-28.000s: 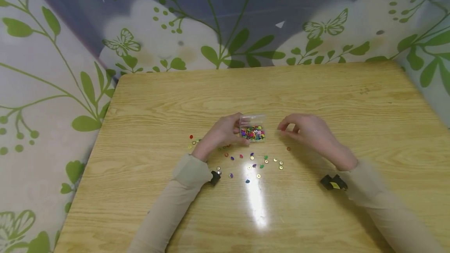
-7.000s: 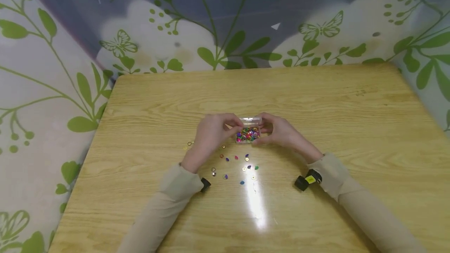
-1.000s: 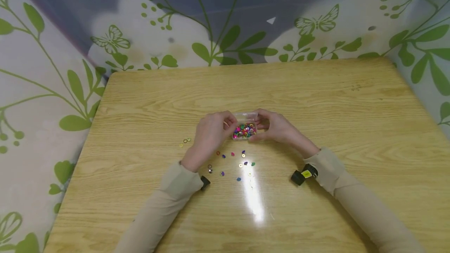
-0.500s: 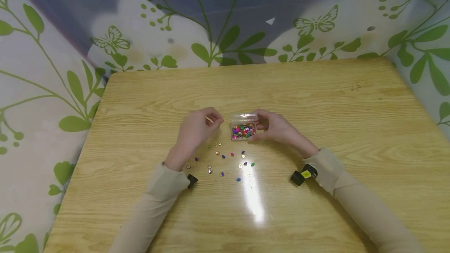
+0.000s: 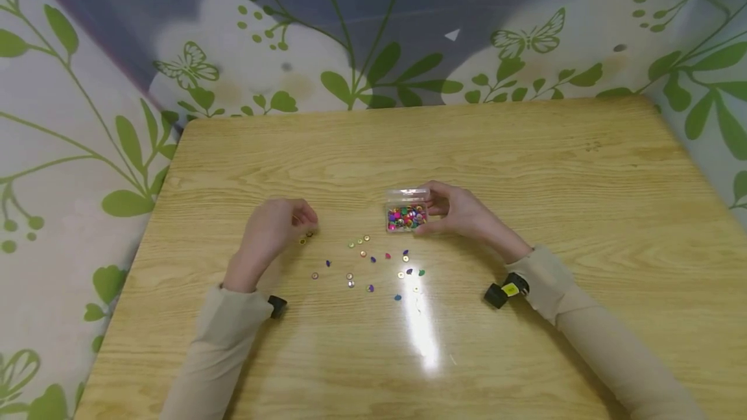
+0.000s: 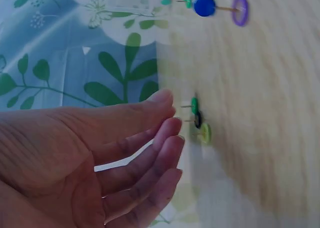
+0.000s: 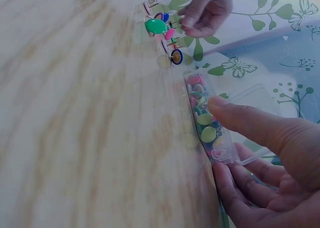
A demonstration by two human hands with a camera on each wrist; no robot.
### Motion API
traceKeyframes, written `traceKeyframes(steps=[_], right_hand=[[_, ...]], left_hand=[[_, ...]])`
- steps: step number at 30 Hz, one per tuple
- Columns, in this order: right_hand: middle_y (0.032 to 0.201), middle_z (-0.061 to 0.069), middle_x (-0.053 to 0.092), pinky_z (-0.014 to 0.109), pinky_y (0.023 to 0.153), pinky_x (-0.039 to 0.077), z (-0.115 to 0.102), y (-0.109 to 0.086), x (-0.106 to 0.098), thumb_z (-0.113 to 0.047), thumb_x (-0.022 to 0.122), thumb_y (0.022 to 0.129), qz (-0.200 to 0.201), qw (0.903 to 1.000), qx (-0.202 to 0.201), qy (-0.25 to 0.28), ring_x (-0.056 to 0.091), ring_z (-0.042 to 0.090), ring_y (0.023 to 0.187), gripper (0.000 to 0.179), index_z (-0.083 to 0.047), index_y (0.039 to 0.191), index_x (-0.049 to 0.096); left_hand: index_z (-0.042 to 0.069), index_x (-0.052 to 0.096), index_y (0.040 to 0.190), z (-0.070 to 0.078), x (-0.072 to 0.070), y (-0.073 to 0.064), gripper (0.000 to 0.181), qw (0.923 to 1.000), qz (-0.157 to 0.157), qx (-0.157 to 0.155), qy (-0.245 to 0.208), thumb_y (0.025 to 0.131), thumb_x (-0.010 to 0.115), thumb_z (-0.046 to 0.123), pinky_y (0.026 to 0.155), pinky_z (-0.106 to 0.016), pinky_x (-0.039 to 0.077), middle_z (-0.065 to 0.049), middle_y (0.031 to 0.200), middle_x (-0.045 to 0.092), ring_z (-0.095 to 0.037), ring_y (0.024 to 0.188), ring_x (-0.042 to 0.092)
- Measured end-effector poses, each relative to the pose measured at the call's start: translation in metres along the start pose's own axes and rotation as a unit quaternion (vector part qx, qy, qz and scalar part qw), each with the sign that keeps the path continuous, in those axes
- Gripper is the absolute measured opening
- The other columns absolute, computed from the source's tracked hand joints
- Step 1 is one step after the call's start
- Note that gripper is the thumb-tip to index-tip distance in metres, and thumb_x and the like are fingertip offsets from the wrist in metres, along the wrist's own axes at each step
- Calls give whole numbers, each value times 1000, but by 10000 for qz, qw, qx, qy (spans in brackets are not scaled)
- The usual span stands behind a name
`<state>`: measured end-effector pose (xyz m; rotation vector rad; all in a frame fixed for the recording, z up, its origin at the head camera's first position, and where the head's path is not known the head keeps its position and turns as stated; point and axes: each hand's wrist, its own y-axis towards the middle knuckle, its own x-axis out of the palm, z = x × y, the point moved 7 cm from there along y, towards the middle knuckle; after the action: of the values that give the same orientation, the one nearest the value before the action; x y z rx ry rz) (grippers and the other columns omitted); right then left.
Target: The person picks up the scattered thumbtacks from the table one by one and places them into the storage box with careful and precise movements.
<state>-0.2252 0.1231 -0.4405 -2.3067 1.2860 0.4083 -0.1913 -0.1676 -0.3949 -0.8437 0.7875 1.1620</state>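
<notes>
My right hand (image 5: 461,214) grips the right side of a small clear plastic box (image 5: 407,195), thumb at the front and fingers behind. The box's hinged lid stands up, and its tray is full of colourful thumbtacks (image 7: 205,119). At the left, my left hand (image 5: 270,231) hovers low over the table with thumb and fingertips close together and nothing visible between them. Just beyond those fingertips, in the left wrist view, a green thumbtack (image 6: 194,105), a black thumbtack (image 6: 198,119) and a yellow thumbtack (image 6: 206,133) sit in a row, pins pointing up.
Several loose thumbtacks lie scattered between the hands and in front of the box, among them a blue thumbtack (image 5: 398,297) and a pink thumbtack (image 5: 388,256). The wooden table (image 5: 525,148) meets a leaf-patterned wall covering (image 5: 280,31) at the back.
My left hand has moved from the box leftward to the outlying thumbtacks. My right hand stays on the box, which my left hand held 28 seconds ago. Fewer thumbtacks lie loose than then.
</notes>
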Motion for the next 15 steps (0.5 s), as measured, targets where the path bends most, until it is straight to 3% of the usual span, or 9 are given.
traceKeyframes(steps=[6,12,15], right_hand=[[126,16,62,46,102,52,0,-1,0,-15,90,77,2,10000,-18,25,61,38,121,70,-10,137,55],[126,17,62,45,102,52,-1,-1,0,-15,89,77,-30,10000,-19,58,61,38,121,70,-9,137,54],[126,16,62,44,102,52,-1,-1,0,-15,90,76,-17,10000,-4,65,61,37,121,70,-9,137,55]], left_hand=[[12,74,91,-5,7,1,9,9990,-292,-137,316,92,76,21,66,-29,47,-2,85,72,-16,74,62],[12,75,88,-7,9,2,11,9989,-170,-139,420,93,75,21,55,-25,40,-2,79,70,-15,63,54],[11,74,90,-7,8,3,10,9994,-45,-92,319,94,73,20,54,-26,41,-4,82,72,-15,64,56]])
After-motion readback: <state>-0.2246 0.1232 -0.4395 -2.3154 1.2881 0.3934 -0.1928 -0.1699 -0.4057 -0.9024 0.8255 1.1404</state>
